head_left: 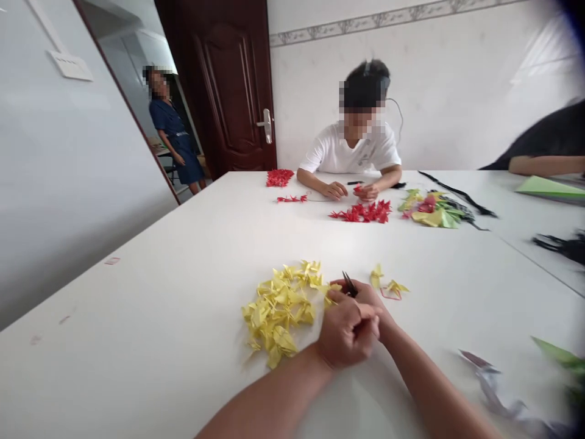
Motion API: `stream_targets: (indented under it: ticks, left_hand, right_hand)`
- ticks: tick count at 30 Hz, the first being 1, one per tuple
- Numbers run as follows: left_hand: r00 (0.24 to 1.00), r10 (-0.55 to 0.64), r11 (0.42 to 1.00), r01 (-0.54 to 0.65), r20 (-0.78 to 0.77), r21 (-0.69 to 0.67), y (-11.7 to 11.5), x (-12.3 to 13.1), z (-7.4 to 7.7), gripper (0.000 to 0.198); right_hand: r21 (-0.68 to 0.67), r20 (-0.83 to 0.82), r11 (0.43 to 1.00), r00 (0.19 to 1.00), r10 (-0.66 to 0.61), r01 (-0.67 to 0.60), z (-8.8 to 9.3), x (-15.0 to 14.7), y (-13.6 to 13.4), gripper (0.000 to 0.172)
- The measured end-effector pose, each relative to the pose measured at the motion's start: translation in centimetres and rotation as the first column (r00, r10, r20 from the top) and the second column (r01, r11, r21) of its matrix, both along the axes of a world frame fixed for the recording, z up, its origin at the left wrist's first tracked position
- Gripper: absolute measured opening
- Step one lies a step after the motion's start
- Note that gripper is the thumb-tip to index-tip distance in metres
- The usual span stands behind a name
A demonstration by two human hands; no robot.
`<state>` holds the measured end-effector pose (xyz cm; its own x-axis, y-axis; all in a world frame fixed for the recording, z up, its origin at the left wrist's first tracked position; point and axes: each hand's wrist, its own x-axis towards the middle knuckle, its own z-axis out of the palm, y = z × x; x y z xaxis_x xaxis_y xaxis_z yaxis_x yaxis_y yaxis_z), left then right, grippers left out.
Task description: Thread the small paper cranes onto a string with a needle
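Observation:
My left hand (348,332) crosses in front of my right wrist with its fingers curled closed; whatever it pinches is hidden. Behind it, my right hand (364,297) is closed around a dark tool with two slim points (349,284), perhaps small scissors or tweezers. At the fingertips on its left side is a yellow folded paper crane (328,293), seemingly pinched by the right hand. Left of both hands lies a loose pile of yellow paper cranes (278,311). Two more yellow cranes (376,275) rest just beyond the right wrist, one beside a red outline mark on the tabletop.
Across the white table (183,292) a person in a white shirt (354,149) handles red paper cranes (365,211). Mixed coloured paper (434,213) and black cords (461,195) lie at the right. A blurred, crumpled pale strip (496,390) is near my right forearm. Another person stands by the doorway.

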<state>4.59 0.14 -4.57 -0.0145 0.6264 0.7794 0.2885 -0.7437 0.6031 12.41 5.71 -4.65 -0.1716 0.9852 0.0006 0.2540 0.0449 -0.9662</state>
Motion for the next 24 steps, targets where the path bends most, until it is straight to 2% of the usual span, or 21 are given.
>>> stream_targets:
  ticks: [4, 10, 14, 17, 18, 20, 22, 24]
  left_hand:
    - [1.000, 0.002, 0.997, -0.001, 0.020, -0.077, 0.3, -0.1, -0.2, 0.013]
    - [0.997, 0.048, 0.998, -0.045, 0.054, -0.049, 0.4, -0.2, -0.2, 0.017]
    - [0.981, 0.192, 0.981, -0.192, 0.033, -0.008, 0.6, -0.6, 0.0, 0.023]
    - [0.959, 0.282, 0.959, -0.282, 0.003, -0.015, 1.0, -0.7, -0.2, 0.033]
    - [0.964, 0.266, 0.963, -0.266, -0.008, -0.044, 1.1, -0.6, -0.3, 0.039]
    - [0.987, 0.160, 0.977, -0.162, -0.024, -0.138, 1.2, -0.5, -0.6, 0.048]
    - [0.999, 0.040, 0.968, -0.036, 0.011, -0.248, 1.3, -0.4, -0.8, 0.043]
    - [0.996, -0.017, 0.940, 0.048, 0.091, -0.338, 1.3, -0.2, -1.0, 0.033]
  right_hand:
    - [-0.094, -0.151, 0.994, 0.988, 0.033, -0.047, -0.9, 0.5, 0.2, 0.038]
    - [-0.157, -0.280, 0.988, 0.958, -0.055, 0.010, 0.0, 1.2, -0.1, 0.029]
    - [-0.170, -0.327, 0.982, 0.936, -0.133, 0.080, 0.9, 1.9, -0.9, 0.022]
    - [-0.178, -0.359, 0.974, 0.913, -0.196, 0.139, 1.5, 2.5, -1.8, 0.024]
    - [-0.180, -0.365, 0.971, 0.907, -0.212, 0.154, 1.7, 2.7, -2.0, 0.026]
    - [-0.185, -0.367, 0.967, 0.901, -0.232, 0.174, 2.2, 3.0, -2.5, 0.029]
    - [-0.188, -0.362, 0.966, 0.902, -0.235, 0.176, 2.5, 3.3, -2.9, 0.030]
    - [-0.166, -0.330, 0.969, 0.916, -0.227, 0.181, 2.6, 3.7, -3.4, 0.032]
